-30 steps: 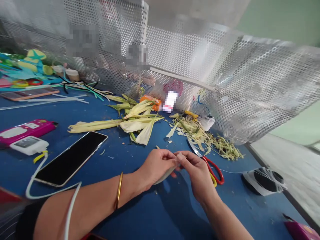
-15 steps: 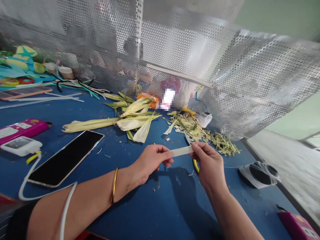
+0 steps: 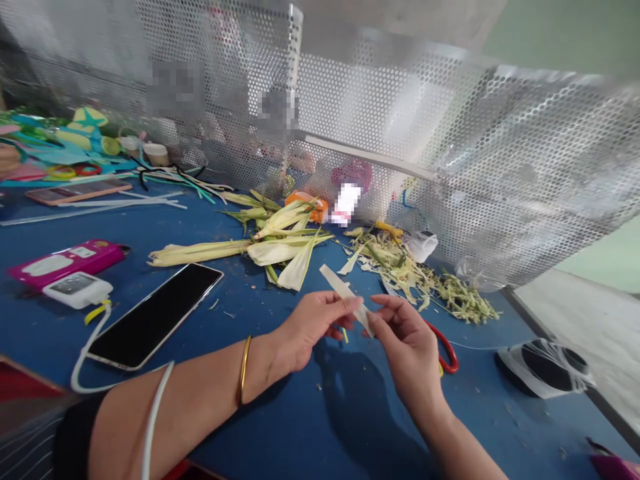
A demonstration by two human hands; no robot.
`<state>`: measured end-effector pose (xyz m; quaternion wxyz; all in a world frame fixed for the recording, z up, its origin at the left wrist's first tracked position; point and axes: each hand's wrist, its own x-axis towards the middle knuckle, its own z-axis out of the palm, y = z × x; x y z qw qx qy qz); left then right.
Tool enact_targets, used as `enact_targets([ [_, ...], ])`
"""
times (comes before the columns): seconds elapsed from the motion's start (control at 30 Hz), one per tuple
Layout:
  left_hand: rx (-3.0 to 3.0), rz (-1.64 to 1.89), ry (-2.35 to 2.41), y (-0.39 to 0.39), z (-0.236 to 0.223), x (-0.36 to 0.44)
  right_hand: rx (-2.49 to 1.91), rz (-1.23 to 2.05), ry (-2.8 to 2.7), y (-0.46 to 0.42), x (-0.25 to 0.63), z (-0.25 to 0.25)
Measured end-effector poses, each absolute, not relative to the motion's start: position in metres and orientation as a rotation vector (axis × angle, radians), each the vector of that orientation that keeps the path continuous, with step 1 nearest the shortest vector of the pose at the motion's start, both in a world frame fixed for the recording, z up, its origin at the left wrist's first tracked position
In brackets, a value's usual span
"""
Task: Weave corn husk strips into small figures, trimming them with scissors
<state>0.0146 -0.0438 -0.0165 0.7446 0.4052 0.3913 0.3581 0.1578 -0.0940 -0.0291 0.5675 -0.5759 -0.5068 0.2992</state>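
A pale strip of corn husk [image 3: 338,283] slants between my two hands above the blue table. My left hand [image 3: 320,320] pinches it around the middle between thumb and fingers. At the strip's lower end, my right hand [image 3: 403,337] grips it with thumb and fingertips. A short yellow-green bit [image 3: 345,335] shows below my left fingers. Scissors with a red handle [image 3: 447,350] lie on the table behind my right hand, partly hidden by it. Beyond my hands rest whole corn husks [image 3: 283,250] and a heap of husk scraps [image 3: 400,267].
A black phone [image 3: 160,313] and a magenta device [image 3: 70,263] lie to the left, a white cable crossing my left forearm. At right sits a black spool of white thread [image 3: 545,367]. A perforated metal screen [image 3: 370,100] bounds the table's back. Colourful craft pieces [image 3: 85,143] fill the far left.
The husk strip was bunched between my fingertips, then stretched nearly level between both hands. Now it is tilted, its upper end free past my left fingers, and my hands are closer together.
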Motion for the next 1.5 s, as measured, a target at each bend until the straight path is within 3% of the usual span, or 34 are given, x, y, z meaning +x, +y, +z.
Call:
enact_targets([
  [0.2, 0.961, 0.808, 0.938, -0.044, -0.015, 0.014, -1.372, 0.682, -1.360, -0.097, 0.158, -0.036],
  [0.4, 1.034, 0.757, 0.939, -0.038, -0.010, 0.008, -1.188, 0.225, -1.822, -0.093, 0.176, -0.024],
  [0.77, 0.913, 0.677, 0.797, -0.041, -0.011, 0.009, -1.131, -0.152, -2.003, -0.095, 0.176, -0.028],
  [1.2, 1.084, 0.829, 0.888, -0.045, -0.008, 0.013, -1.306, 0.302, -1.711, -0.092, 0.170, -0.024],
  [1.5, 1.291, 0.810, 0.881, -0.042, -0.014, 0.012, -1.409, 0.223, -1.776, -0.094, 0.173, -0.023],
])
